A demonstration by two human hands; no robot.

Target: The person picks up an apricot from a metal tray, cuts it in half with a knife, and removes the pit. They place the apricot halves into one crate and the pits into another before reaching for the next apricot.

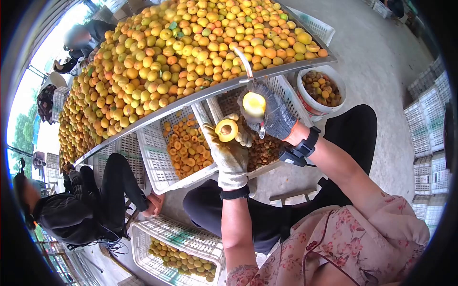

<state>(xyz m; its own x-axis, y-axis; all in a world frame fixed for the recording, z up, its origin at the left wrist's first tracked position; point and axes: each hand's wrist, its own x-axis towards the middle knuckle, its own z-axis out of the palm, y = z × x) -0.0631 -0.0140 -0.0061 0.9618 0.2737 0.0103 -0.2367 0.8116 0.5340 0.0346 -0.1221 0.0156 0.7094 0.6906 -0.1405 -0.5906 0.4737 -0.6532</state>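
My left hand point(229, 155), in a cream work glove, is closed around an apricot half point(226, 130) with its cut face up and the brown pit still in it. To its right, my right hand point(274, 114), in a dark grey knitted glove, grips another apricot half point(254, 104), its cut face bright and glaring. A small shiny metal tip point(262, 131) sticks out below that hand; the rest of the tool is hidden. Both hands are above a crate of brown pits point(265, 155). Left of it, a white crate point(160, 164) contains pitted apricot halves point(188, 155).
A metal-edged table point(191, 98) heaped with whole apricots point(191, 47) spans the front. A white bucket point(305, 97) of darker fruit stands right. Another apricot crate point(176, 226) sits lower left, near a seated person point(81, 209). Stacked crates point(424, 128) line the right side.
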